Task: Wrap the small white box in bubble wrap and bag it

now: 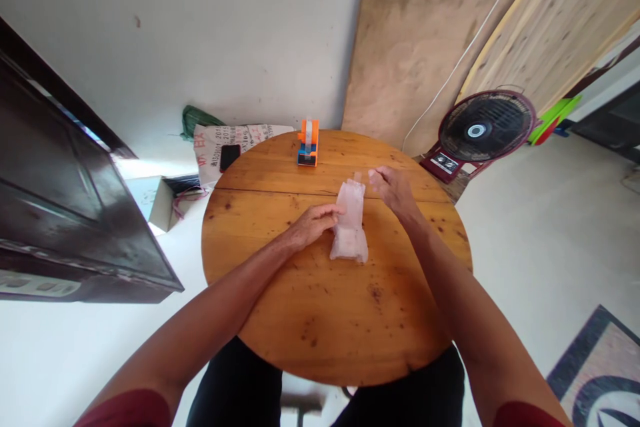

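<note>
A small package in whitish, translucent wrapping [350,220] lies on the round wooden table [280,307], narrower at its far end, with a clear strip like tape at that end. My left hand [317,221] holds the package's left edge, fingers reaching over it and thumb at its side. Just right of the far end, my right hand [393,190] is raised with fingers curled in and tips together. Whatever they pinch, if anything, is too small to make out. Farther back stands an orange and blue tape dispenser [308,143] with a roll of tape in it.
Behind the table are a wall and a leaning wooden board [400,33]. A dark round fan [485,127] stands to the right. At the left are a printed sack [210,153] with a dark phone-like object [230,157], a box [155,203] and a dark cabinet [75,180].
</note>
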`<state>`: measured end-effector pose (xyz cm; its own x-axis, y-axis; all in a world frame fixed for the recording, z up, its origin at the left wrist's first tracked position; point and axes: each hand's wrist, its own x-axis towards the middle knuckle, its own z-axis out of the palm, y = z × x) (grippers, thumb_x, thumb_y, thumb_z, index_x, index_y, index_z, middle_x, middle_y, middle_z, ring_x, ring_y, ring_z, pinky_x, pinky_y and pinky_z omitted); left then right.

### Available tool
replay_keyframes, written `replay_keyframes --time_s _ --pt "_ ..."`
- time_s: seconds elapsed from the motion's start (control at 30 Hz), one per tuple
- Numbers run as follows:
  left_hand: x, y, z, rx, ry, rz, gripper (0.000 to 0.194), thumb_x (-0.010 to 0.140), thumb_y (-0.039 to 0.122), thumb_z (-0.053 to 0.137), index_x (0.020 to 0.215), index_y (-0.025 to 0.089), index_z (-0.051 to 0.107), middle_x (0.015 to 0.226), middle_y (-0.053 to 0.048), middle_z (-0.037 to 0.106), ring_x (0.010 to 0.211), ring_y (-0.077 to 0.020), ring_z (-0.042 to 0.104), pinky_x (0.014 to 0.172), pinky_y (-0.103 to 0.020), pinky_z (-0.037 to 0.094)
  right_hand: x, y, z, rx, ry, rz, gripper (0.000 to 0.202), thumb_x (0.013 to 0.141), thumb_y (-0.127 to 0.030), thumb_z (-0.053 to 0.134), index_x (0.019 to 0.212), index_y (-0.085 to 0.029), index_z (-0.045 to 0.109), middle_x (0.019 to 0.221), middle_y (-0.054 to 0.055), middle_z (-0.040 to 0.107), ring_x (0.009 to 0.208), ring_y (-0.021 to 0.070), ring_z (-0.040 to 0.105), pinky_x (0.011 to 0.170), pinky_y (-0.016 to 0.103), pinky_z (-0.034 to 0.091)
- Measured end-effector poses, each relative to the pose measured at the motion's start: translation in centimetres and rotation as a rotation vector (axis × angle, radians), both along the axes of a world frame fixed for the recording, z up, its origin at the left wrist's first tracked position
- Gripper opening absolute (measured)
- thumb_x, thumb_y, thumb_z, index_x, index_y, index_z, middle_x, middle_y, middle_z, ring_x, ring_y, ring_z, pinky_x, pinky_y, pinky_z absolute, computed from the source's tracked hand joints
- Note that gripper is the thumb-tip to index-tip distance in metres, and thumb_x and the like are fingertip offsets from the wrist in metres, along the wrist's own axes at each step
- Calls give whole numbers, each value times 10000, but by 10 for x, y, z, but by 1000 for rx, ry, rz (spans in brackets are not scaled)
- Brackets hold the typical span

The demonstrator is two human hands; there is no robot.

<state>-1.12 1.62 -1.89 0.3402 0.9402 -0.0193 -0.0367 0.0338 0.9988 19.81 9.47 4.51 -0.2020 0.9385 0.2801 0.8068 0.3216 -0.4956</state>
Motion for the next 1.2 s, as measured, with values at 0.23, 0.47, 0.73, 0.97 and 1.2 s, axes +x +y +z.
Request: replay_keyframes --time_s 0.23,0.47,0.73,0.97,1.2 --pt "3 -3 2 176 -11 -80 478 774 313 662 1218 142 610 1015 -82 676 958 -206 631 870 -334 489 -43 -68 26 -91 -493 -35 490 860 -606 494 857 -160 698 738 110 697 690 218 614 580 284 324" --pt "4 2 -10 136 8 -2 757 740 279 683 1434 123 425 1093 -125 684 984 -219 648 910 -369 503 -35 -54 8 -94 -355 -9 232 840 -232 454 816 -170 676 780 98 717 722 208 634 624 284 388" --pt "2 3 0 78 -74 110 759 716 299 693 1408 109 445 1246 -160 631 1073 -229 627 945 -362 484 12 -44 -32 -430 641 -175 216 769 -376 491 657 -197 534 589 19 597 530 156 565 526 256 462" --pt "-7 8 3 203 172 269 596 745 349 670 1297 160 549 1095 -104 628 949 -194 605 859 -343 494 23 -39 -46 -298 363 -93 262 836 -356 435 666 -195 553 571 26 614 543 159 575 557 256 438" --pt "0 -21 32 526 501 350 532 711 444 707 1161 174 616 899 -35 541 822 -166 518 799 -314 459 31 -42 -48 -161 163 -110 302 880 -374 425 752 -185 624 693 58 664 695 196 603 655 275 442"
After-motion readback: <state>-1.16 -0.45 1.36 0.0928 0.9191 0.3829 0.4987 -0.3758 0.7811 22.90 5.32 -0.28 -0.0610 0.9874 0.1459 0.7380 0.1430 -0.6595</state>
